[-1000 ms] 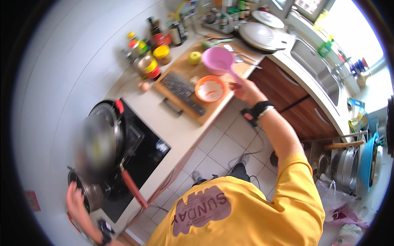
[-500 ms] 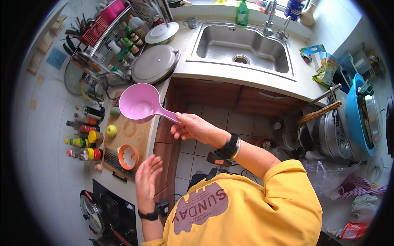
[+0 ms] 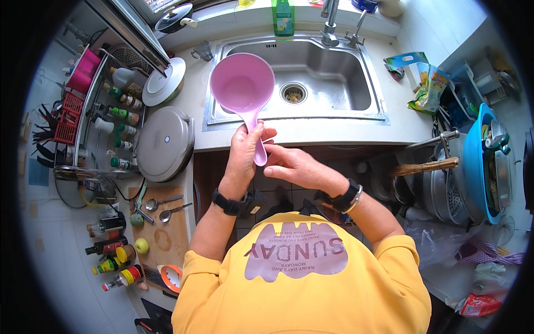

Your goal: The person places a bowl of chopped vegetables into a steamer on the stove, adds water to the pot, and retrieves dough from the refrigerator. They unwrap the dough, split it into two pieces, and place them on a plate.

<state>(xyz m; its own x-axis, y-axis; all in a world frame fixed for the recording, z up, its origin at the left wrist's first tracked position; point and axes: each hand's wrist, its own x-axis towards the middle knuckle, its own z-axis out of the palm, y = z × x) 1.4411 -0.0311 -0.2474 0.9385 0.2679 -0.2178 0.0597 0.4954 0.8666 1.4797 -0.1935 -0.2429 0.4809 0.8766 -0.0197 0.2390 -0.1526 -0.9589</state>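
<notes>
A pink water dipper [image 3: 236,83] is held over the left front corner of the steel sink [image 3: 356,97], its bowl facing up. My left hand [image 3: 241,156] grips its handle, thumb along the top. Close by on the right, my right hand [image 3: 297,167] has its fingers stretched toward the handle's end. Its fingertips are at or beside the handle; whether they touch it I cannot tell. A drain strainer [image 3: 293,93] with bits of food in it sits in the sink.
On the left counter are a round grey lidded pan [image 3: 163,142], a wooden board [image 3: 172,222] with spoons and a green apple [image 3: 142,245], an orange-rimmed bowl [image 3: 171,277] and bottles. A blue basin [image 3: 483,167] and a straw brush [image 3: 425,167] are at the right. A faucet [image 3: 330,25] stands behind the sink.
The dipper has passed from my right hand to my left. It has moved from above the left counter to the sink's front left corner. My view and body have turned toward the sink.
</notes>
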